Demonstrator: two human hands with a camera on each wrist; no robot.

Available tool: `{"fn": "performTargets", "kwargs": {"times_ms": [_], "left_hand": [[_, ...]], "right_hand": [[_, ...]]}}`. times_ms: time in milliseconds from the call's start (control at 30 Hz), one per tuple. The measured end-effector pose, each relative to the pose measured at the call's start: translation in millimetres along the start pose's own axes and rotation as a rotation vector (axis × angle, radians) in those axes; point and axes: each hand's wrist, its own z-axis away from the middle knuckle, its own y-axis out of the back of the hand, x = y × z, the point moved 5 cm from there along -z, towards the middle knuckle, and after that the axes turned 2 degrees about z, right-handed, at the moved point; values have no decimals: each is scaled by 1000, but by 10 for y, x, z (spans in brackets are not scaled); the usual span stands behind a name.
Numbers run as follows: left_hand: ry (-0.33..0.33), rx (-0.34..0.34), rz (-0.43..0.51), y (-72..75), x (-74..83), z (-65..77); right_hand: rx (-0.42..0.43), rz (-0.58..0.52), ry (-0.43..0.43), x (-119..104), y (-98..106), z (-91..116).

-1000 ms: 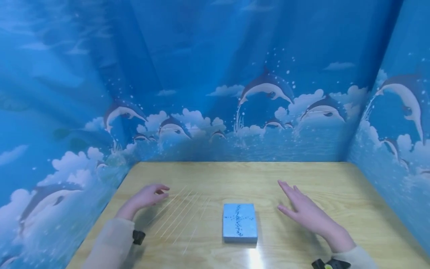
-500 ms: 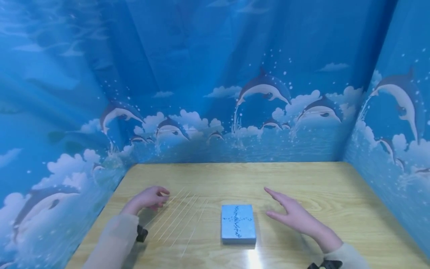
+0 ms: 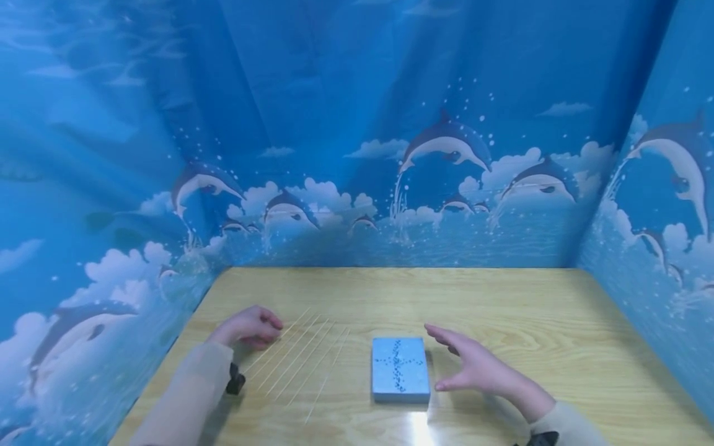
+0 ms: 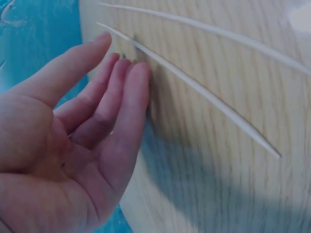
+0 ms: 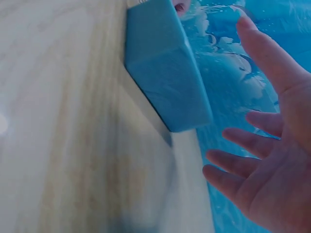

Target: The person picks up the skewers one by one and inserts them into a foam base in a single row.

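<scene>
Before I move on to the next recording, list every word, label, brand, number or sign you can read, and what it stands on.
None: no text can be read in any view.
Blue block: dark dots in a rough cross, no lettering.
Backdrop: printed pictures, no writing visible.
Black wrist devices: too small and blurred to tell any marking.

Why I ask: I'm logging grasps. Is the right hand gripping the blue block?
No: the right wrist view shows a clear gap between the right hand and the blue block.
</scene>
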Motion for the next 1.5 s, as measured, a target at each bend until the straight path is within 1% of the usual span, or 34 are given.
{"fn": "performTargets", "kwargs": {"times_ms": [133, 200, 300, 367, 467, 733, 900, 1033, 1133, 1300, 1400, 1500], "left_hand": [[21, 21, -19, -9, -2, -25], [23, 26, -38, -24, 11, -33], [13, 34, -64, -47, 33, -46], [-7, 33, -77, -64, 52, -51], [-23, 36, -82, -82, 68, -49], [-38, 50, -113, -84, 122, -28], [-53, 47, -108, -79, 144, -35], [-45, 52, -100, -82, 108, -45], [-39, 51, -101, -91, 76, -44], [-49, 44, -84, -82, 78, -26], [-34, 55, -66, -58, 67, -17], [-27, 51, -52, -36, 50, -5]], "right_hand": [[-39, -14, -31, 24, -110, -15], [-44, -12, -36, 30, -155, -21], [-32, -2, -44, 39, -211, -27], [-18, 1, -56, 54, -242, -25], [8, 4, -69, 80, -279, -23], [47, 33, -69, 111, -325, -41], [54, 23, -95, 131, -333, -48], [53, 2, -101, 153, -348, -54], [46, -16, -89, 156, -360, -58], [34, -30, -82, 156, -359, -60], [28, -36, -82, 154, -353, -61], [22, -47, -86, 154, -355, -63]]}}
